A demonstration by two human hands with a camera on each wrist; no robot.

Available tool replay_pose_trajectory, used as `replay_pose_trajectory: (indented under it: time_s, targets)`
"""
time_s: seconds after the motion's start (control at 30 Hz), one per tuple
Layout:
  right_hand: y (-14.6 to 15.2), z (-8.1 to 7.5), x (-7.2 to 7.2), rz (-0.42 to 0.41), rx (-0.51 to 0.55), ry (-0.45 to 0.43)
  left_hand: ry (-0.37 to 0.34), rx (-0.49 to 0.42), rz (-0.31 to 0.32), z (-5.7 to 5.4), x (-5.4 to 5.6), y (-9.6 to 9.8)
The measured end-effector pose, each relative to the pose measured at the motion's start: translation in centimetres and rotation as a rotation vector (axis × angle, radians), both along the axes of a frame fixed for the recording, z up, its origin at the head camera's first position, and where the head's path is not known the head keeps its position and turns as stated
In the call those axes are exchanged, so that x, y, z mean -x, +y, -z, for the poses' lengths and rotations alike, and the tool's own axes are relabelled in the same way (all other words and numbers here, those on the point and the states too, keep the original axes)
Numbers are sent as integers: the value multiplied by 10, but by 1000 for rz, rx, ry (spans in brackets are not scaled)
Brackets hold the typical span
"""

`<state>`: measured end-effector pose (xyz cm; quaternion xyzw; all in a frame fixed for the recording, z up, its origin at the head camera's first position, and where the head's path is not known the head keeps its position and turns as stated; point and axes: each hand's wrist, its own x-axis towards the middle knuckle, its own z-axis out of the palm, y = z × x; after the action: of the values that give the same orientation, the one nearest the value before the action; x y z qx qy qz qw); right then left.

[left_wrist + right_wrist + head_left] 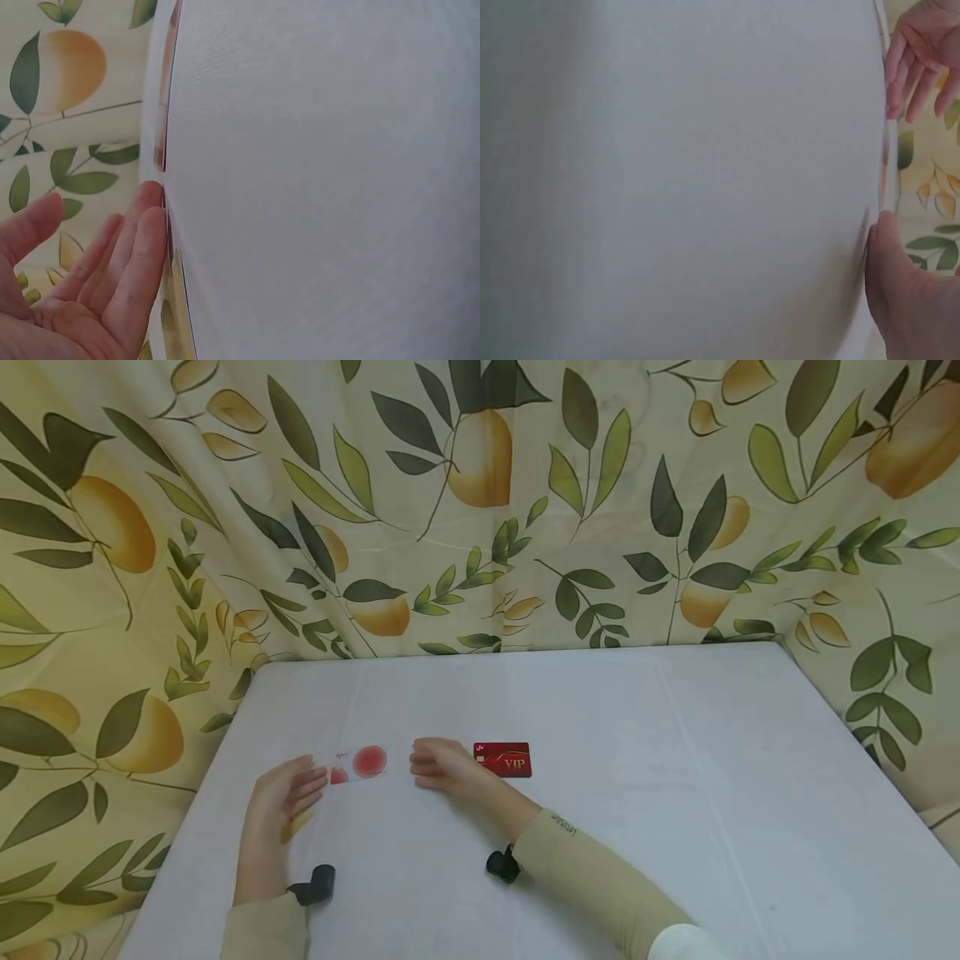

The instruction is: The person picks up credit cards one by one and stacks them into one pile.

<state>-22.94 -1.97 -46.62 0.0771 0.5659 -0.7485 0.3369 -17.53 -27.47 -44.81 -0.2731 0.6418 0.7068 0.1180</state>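
My left hand [288, 789] rests at the left of the table, fingers extended, their tips at the left end of a white card [358, 765] with a pink-red circle. Beneath that hand a yellowish card [297, 825] shows only in part; in the left wrist view it appears edge-on beside the fingers. To the right of the white card, apart from it, is my right hand [453, 768], fingers pointing left and holding nothing visible. Its wrist side overlaps the left edge of a red card [512, 760] marked VIP, which lies flat on the table.
A white cloth covers the table [637, 827], whose far edge meets a curtain [510, 552] printed with fruit and leaves. The same fabric hangs along the left and right sides. Each wrist carries a small black camera [502, 865].
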Motion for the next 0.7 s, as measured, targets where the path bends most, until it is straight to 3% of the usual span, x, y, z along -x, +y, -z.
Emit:
replay_pose_trajectory:
  time_s: [0.27,0.7]
  targets:
    - [-13,1,-6,-16,7,39,13,6,25,1,-2,0]
    - [-23,3,-10,-26,114,0,22,-68,59,7,-4,3]
